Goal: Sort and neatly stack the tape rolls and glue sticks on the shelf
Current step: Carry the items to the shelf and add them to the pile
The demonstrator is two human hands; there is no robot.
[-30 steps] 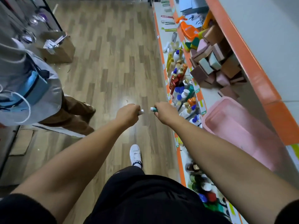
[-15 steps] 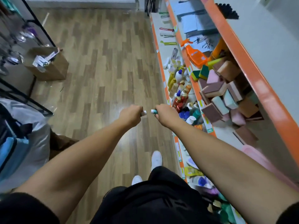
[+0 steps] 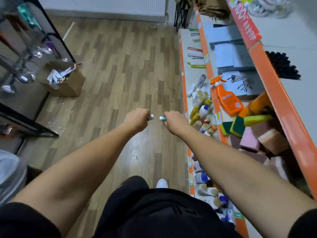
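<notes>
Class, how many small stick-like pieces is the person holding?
2. A white-tipped piece sticks out of the left hand; a white-and-teal piece sticks out of the right hand. A gap separates them; most of each is hidden in the grip.

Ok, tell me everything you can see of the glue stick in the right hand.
The glue stick shows only one end: a teal barrel with a white tip, plastic by its look. The right hand grips it and hides the rest. It lies roughly level over the wooden floor, pointing at a white piece gripped by the left hand, a small gap between them.
</notes>
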